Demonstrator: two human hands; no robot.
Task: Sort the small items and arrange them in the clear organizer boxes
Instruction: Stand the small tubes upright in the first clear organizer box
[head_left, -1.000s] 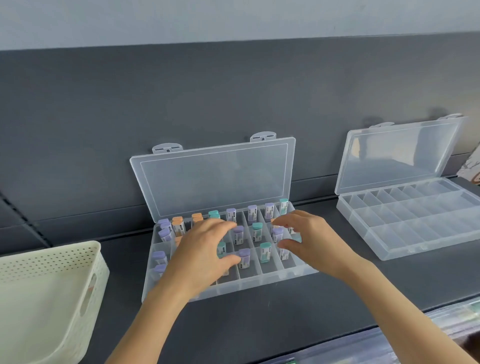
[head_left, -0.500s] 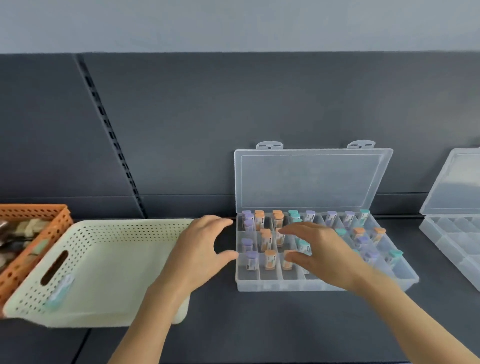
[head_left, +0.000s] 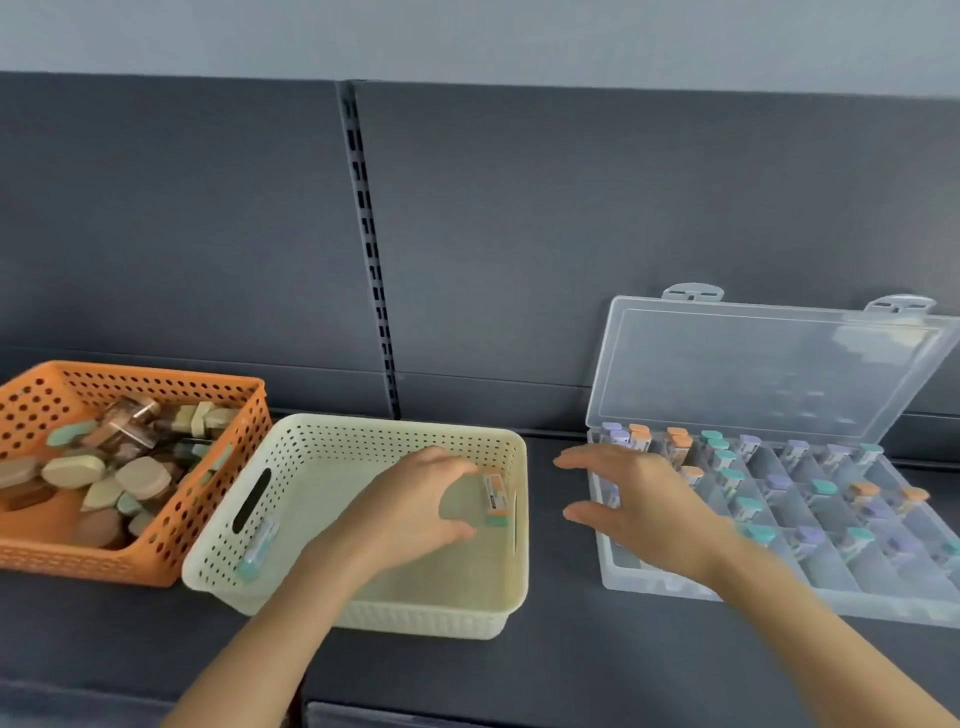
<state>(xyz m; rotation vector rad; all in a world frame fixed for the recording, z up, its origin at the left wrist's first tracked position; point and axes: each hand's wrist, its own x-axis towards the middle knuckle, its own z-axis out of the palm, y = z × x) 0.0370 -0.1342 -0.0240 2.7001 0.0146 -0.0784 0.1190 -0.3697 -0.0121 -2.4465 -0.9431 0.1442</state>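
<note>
A: Where is the left hand (head_left: 410, 512) in relation to the cream basket (head_left: 400, 427)?

B: Inside it, low over the floor and toward the right wall. Its grip is wide, thumb and fingers curved into a C, and it holds nothing. A tube (head_left: 494, 493) marked in orange and teal lies flat against that right wall, just past the fingertips. I cannot tell whether a finger touches it.

A: So that's the next item?

B: I'd judge so. The curve of the hand suits closing round a short thing lying on its side. A second tube (head_left: 258, 545) lies by the basket's left wall, beside the handle slot.

A: And the right hand (head_left: 639, 506)?

B: It's to the right of the basket, past a strip of dark shelf (head_left: 561, 649), and hovers over the near-left corner of the organizer box (head_left: 727, 592). The fingers are straight and spread, so the grip is wide and empty. It is probably waiting there to steady the box or to take the tube across.

A: Is the box ready?

B: Yes. Its lid (head_left: 753, 369) is propped up toward the back panel, so every compartment is open from above. Capped tubes (head_left: 731, 480) stand upright in the compartments, with purple, orange and teal caps. Several compartments near the front look free.

A: The orange basket (head_left: 156, 540)?

B: It sits tight against the cream basket's left side and holds mixed pieces (head_left: 72, 470). Neither hand is near it.
</note>
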